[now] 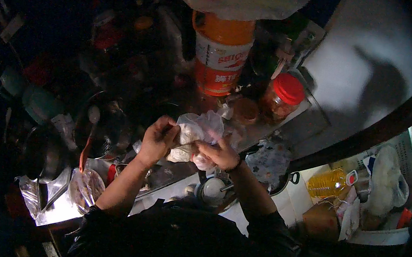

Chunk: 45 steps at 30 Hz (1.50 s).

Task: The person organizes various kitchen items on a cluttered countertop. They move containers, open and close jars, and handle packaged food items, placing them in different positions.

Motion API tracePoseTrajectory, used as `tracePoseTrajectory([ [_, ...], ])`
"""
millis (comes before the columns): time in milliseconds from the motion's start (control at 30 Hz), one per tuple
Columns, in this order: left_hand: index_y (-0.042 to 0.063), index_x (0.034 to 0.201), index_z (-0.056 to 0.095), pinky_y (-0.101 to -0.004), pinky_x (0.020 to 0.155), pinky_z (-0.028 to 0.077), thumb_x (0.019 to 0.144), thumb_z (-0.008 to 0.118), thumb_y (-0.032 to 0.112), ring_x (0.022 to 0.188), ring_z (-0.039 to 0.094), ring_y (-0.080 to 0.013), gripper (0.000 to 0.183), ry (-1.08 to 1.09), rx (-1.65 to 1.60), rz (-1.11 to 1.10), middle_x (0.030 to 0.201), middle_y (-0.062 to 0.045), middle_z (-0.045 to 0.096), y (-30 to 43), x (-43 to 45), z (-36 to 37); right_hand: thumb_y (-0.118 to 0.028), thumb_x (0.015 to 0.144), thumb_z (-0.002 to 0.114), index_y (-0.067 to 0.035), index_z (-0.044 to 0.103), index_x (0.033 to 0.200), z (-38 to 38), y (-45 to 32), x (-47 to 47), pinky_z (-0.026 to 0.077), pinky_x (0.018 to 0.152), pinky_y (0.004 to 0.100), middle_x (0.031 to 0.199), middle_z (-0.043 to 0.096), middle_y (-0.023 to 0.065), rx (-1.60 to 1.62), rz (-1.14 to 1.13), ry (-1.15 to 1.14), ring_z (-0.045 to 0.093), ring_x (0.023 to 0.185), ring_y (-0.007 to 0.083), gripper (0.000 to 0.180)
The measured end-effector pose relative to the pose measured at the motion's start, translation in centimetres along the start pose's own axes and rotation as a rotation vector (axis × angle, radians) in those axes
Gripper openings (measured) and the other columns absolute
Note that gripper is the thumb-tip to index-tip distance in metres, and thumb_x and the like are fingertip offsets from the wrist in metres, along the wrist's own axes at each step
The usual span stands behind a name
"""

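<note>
Both hands meet at a thin, translucent plastic bag [206,123] in the middle of the view. My left hand [157,138] pinches its left edge between thumb and fingers. From the other side, my right hand [220,153] grips the bag's lower right part; a dark band circles that wrist. A pale lump [189,135] shows inside the plastic, though what it is cannot be made out. Just below hang or rest a cream-coloured bundle [179,154] and a whitish-pink bundle [203,162], partly behind the right fingers.
Beyond my hands stand an orange-and-white bucket [221,63] and a red-lidded jar [285,96]. A red-handled spoon [85,152] leans at left, above a plastic-wrapped dish [87,187]. A bottle of yellow oil [328,184] lies at right. Much of the left side is dark.
</note>
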State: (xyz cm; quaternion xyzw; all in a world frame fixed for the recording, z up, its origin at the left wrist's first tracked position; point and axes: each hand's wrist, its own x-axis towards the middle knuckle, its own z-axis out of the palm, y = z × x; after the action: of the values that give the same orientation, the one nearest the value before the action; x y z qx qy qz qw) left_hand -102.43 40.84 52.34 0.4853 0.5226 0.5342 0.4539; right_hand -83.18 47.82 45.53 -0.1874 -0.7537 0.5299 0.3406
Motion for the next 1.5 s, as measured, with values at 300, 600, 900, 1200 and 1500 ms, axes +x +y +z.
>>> tracePoseTrajectory([
  [300,0.001,0.095,0.045,-0.0250,0.059,0.043,0.084,0.047,0.004,0.066,0.049,-0.0113,0.012,-0.042,-0.201,-0.171,0.075,-0.004,0.047,-2.8,-0.6,1.7,-0.015,0.063,0.073,-0.001,0.049,0.113,1.4,3.1,-1.0,0.034,0.093,0.0382,0.112,0.052,0.0155,0.284,-0.011,0.190,0.048,0.106,0.0274,0.057],
  [600,0.003,0.103,0.048,-0.0272,0.061,0.046,0.078,0.061,0.017,0.071,0.055,-0.0147,0.032,-0.008,0.066,0.152,0.085,-0.010,0.056,0.6,0.5,-0.7,-0.013,0.073,0.066,-0.001,0.040,0.118,0.8,-3.3,1.2,0.045,0.068,0.0283,0.094,0.054,0.0104,-0.004,-0.004,0.212,0.054,0.081,0.0174,0.053],
  [900,-0.001,0.112,0.042,-0.0264,0.077,0.043,0.084,0.053,0.029,0.090,0.052,-0.0150,0.043,-0.122,-0.105,-0.266,0.103,-0.009,0.053,0.8,0.0,1.0,-0.017,0.075,0.065,-0.001,0.042,0.118,-0.3,-4.4,0.1,0.044,0.068,0.0286,0.097,0.053,0.0088,0.027,0.174,0.318,0.052,0.081,0.0146,0.051],
  [1200,-0.001,0.106,0.050,-0.0261,0.066,0.044,0.084,0.053,0.019,0.079,0.053,-0.0125,0.029,-0.212,0.006,0.286,0.093,-0.008,0.058,-0.9,0.6,1.9,-0.015,0.077,0.061,-0.003,0.057,0.099,-2.0,-3.6,0.5,0.044,0.068,0.0283,0.092,0.057,0.0073,-1.123,-0.686,0.327,0.054,0.076,0.0165,0.025],
  [1500,0.000,0.092,0.057,-0.0293,0.074,0.043,0.066,0.058,-0.002,0.082,0.057,-0.0224,0.027,-0.013,0.301,0.201,0.087,-0.011,0.061,-2.2,0.7,2.3,-0.010,0.074,0.064,-0.003,0.042,0.117,-0.4,-3.0,-0.1,0.048,0.068,0.0310,0.096,0.054,0.0138,-0.452,-0.447,0.481,0.055,0.080,0.0192,0.049],
])
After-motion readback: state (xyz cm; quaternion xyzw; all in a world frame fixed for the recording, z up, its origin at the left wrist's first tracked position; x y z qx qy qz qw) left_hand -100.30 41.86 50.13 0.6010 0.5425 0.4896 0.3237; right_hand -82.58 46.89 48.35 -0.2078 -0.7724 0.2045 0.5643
